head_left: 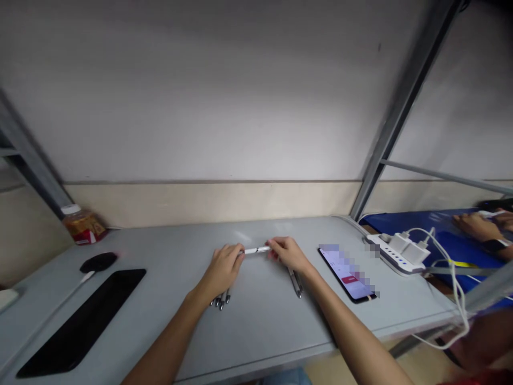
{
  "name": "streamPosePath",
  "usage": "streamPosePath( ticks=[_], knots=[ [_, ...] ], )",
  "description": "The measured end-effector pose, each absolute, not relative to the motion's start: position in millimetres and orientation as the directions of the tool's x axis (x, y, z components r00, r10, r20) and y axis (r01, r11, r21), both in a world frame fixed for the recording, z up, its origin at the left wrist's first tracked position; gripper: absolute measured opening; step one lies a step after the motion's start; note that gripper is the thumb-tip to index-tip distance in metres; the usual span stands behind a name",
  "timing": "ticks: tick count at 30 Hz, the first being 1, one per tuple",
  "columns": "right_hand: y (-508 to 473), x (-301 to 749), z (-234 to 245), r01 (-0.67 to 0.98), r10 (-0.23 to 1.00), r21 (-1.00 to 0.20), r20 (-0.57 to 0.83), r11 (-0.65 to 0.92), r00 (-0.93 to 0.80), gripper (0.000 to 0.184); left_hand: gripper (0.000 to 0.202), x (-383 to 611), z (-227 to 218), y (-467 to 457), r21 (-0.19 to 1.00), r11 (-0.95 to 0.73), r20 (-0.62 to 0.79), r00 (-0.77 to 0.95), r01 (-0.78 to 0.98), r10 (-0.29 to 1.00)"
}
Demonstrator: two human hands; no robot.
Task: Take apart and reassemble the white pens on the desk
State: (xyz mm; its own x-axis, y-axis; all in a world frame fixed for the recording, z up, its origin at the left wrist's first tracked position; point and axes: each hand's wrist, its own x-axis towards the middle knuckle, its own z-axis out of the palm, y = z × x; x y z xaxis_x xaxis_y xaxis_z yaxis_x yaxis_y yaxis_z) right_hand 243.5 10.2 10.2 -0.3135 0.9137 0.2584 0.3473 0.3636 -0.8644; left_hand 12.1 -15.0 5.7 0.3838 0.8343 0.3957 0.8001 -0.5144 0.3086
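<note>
Forearms [355,331] were extended over the counter [256,326]. One white pen [255,251] was pinched by the curled left hand [225,267] and right hand [289,253]; were either loosened, it could be dropped.

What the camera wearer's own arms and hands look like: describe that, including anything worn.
The left hand and right hand are bare, without gloves. The left forearm and right forearm are uncovered too, tapering toward wrists with no watch or band showing; no sleeves are in view.
</note>
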Motion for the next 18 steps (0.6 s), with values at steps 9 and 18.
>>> streamPosePath(
  ticks=[9, 18],
  knots=[
    [8.8, 242.4, 8.3, 0.412, 0.845, -0.742, 0.415, 0.529, -0.338, 0.011, 0.035, 11.4, 2.7, -12.8, 0.285, -0.516, 0.378, 0.4, 0.808, 0.835],
    [8.4, 246.4, 9.0, 0.575, 0.794, -0.556, 0.501, 0.6, -0.344, 0.02, 0.035, 12.7, 8.9, -17.6, 0.317, -0.491, 0.346, 0.382, 0.812, 0.857]
  ],
)
